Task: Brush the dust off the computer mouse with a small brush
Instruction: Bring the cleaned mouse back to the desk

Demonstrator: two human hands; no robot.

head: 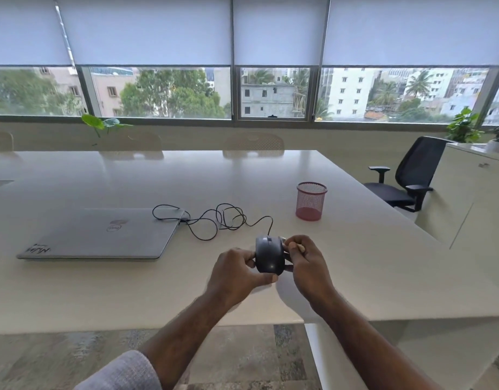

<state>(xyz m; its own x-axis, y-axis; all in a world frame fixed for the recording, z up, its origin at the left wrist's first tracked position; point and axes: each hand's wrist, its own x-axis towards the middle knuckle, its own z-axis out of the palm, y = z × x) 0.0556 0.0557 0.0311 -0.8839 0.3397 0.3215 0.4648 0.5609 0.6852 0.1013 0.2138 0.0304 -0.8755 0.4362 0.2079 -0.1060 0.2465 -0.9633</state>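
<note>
A dark grey wired computer mouse [269,254] is held just above the white table [355,249] near its front edge. My left hand [237,273] grips the mouse from its left side and underneath. My right hand [306,263] pinches a small brush [292,244] with a pale handle against the mouse's right side; most of the brush is hidden by my fingers. The mouse's black cable [214,220] loops across the table toward the laptop.
A closed silver laptop [101,235] lies left of the hands. A red mesh pen cup [311,201] stands behind and to the right. A black office chair [408,175] sits beyond the table's right edge, beside a white cabinet [468,192].
</note>
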